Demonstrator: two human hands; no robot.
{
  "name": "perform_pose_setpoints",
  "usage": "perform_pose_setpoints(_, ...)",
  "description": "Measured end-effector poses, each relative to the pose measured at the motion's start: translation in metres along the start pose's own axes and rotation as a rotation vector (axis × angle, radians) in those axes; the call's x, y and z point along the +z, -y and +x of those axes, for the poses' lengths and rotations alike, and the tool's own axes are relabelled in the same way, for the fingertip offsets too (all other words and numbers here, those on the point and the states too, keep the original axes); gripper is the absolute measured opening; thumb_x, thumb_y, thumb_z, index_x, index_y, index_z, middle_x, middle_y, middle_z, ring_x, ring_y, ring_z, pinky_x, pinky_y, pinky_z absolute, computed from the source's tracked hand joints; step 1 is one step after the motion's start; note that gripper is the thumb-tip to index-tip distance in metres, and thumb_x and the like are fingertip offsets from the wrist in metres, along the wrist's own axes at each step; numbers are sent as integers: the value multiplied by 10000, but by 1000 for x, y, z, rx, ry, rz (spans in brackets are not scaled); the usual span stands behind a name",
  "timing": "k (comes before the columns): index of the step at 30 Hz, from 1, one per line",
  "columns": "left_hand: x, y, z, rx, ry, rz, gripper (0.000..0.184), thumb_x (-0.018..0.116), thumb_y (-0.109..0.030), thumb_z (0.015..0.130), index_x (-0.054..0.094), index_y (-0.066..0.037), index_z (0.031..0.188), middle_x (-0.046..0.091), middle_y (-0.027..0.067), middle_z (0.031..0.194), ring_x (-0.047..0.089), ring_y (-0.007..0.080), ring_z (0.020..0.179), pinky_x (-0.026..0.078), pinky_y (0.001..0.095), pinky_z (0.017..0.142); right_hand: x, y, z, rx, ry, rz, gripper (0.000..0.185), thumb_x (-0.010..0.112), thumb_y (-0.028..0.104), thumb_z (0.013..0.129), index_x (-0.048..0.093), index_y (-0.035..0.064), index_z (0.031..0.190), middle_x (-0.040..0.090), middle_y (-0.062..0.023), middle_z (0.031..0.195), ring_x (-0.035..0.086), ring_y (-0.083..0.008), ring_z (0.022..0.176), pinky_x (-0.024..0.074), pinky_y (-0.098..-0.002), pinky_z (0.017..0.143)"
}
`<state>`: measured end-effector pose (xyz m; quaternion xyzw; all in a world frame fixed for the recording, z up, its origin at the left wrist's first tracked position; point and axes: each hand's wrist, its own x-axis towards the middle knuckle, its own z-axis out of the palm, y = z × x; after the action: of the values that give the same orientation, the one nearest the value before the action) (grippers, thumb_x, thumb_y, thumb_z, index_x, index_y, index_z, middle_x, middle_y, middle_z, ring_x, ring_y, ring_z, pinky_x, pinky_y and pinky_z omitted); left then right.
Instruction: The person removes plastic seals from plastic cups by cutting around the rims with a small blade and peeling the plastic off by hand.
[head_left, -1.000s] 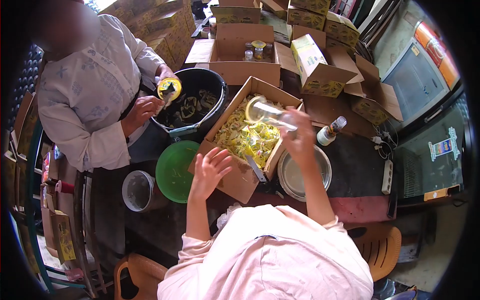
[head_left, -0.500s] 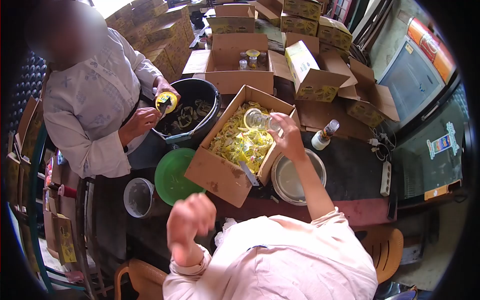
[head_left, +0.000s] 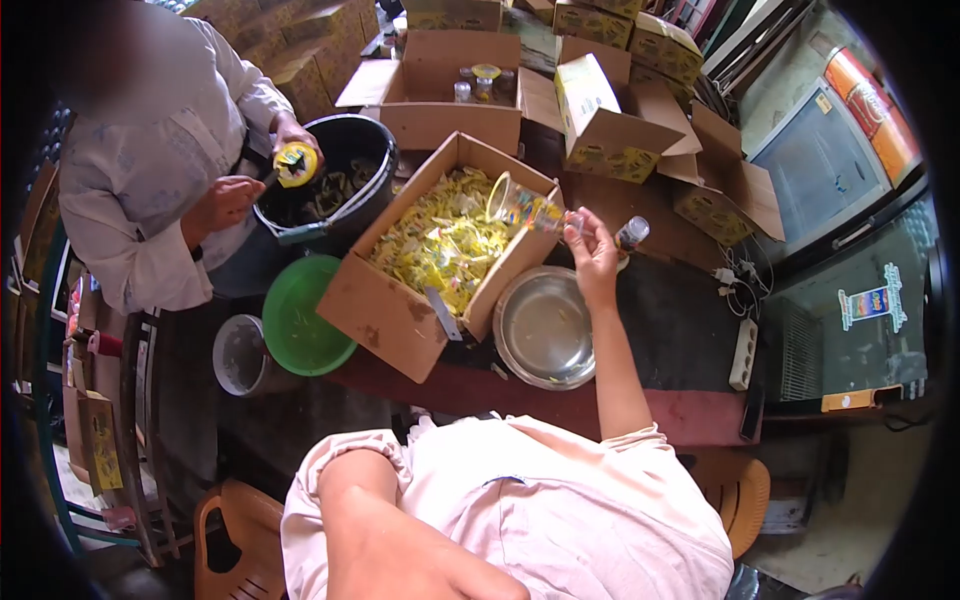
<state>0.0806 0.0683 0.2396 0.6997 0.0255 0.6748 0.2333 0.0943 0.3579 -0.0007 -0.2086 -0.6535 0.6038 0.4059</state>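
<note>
My right hand (head_left: 594, 252) is closed on a clear plastic cup (head_left: 540, 212) with a colourful print. The cup lies tilted on its side, its wide rim toward the left, above the right edge of a cardboard box (head_left: 385, 315). Yellow plastic scraps (head_left: 440, 240) fill that box. Just behind my right hand, another clear cup-like container (head_left: 632, 234) stands on the table, partly hidden. My left hand (head_left: 420, 560) is low in front of my chest, close to the camera; its fingers are cut off by the frame's lower edge.
A co-worker's hands hold a yellow-topped cup (head_left: 296, 165) by a black bucket (head_left: 385, 185). Near me are a green basin (head_left: 305, 320), a white pail (head_left: 240, 355), a metal bowl (head_left: 545, 330) and a flat metal blade (head_left: 443, 313). An open carton (head_left: 450, 125) holds several cups.
My left hand has dropped from beside the green basin to the bottom of the view. The cup in my right hand now shows its colourful print. The whole view has shifted slightly.
</note>
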Motion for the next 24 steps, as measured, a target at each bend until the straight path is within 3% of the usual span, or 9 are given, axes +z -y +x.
perform_pose_setpoints(4, 2, 14, 2, -21, 32, 87, 112, 502, -63, 835, 535, -129, 751, 480, 4, 839, 535, 162, 727, 349, 308, 561, -52, 28, 15, -35, -35, 9, 422, 594, 134, 878, 446, -17, 1243, 583, -100, 1123, 551, -114, 997, 444, -242, 863)
perform_pose_setpoints(7, -18, 25, -33, 7, 225, 58, 366, 520, -346, 909, 527, -60, 679, 509, 66, 714, 478, 183, 637, 349, 306, 566, -110, 49, 40, -157, -179, -96, 386, 582, 120, 881, 478, -22, 1224, 582, -98, 1122, 547, -107, 988, 448, -238, 824)
perform_pose_setpoints(8, -11, 31, -33, -46, -62, 93, 414, 647, -517, 771, 491, -135, 738, 441, -1, 770, 437, 135, 666, 323, 273, 606, -136, 49, 52, -229, -207, -234, 355, 583, 126, 875, 517, -34, 1184, 593, -98, 1095, 559, -121, 963, 456, -253, 804)
perform_pose_setpoints(10, 0, 39, -54, -74, -474, 295, 493, 562, -549, 816, 473, -78, 703, 445, 55, 793, 455, 171, 676, 339, 295, 569, -165, 74, 66, -300, -223, -617, 356, 596, 151, 859, 542, -33, 1159, 598, -114, 1062, 581, -157, 925, 462, -267, 784)
perform_pose_setpoints(12, -6, 36, -74, -285, -605, 398, 620, 576, -697, 702, 459, -91, 762, 401, 34, 800, 407, 148, 664, 325, 280, 562, -176, 83, 82, -335, -143, -822, 367, 622, 169, 820, 564, -22, 1128, 593, -138, 1005, 598, -214, 871, 482, -295, 732)
perform_pose_setpoints(14, -14, 37, -90, -417, -575, 447, 682, 499, -770, 687, 343, -118, 812, 296, 14, 811, 305, 138, 683, 276, 276, 594, -174, 83, 93, -274, -19, -927, 370, 630, 165, 802, 569, -17, 1118, 589, -147, 990, 600, -237, 863, 493, -317, 712)
perform_pose_setpoints(18, -12, 43, -101, -533, -746, 551, 692, 471, -769, 705, 323, -104, 827, 285, 27, 820, 308, 134, 696, 285, 270, 600, -168, 21, 109, -243, 232, -1077, 333, 651, 205, 753, 600, 23, 1027, 581, -170, 1020, 585, -333, 894, 474, -396, 793)
perform_pose_setpoints(19, -13, 44, -103, -540, -755, 558, 689, 467, -765, 711, 328, -101, 834, 283, 27, 820, 310, 132, 698, 285, 268, 601, -164, -2, 109, -190, 382, -1277, 368, 674, 197, 729, 581, 57, 1055, 582, -163, 1021, 583, -333, 914, 479, -386, 803)
perform_pose_setpoints(24, -12, 48, -111, -574, -821, 584, 675, 468, -737, 734, 349, -87, 871, 287, 32, 830, 321, 135, 706, 291, 268, 608, -155, -38, 107, -23, 341, -1129, 430, 717, 180, 677, 540, 121, 1065, 580, -121, 1056, 566, -302, 999, 455, -409, 864)
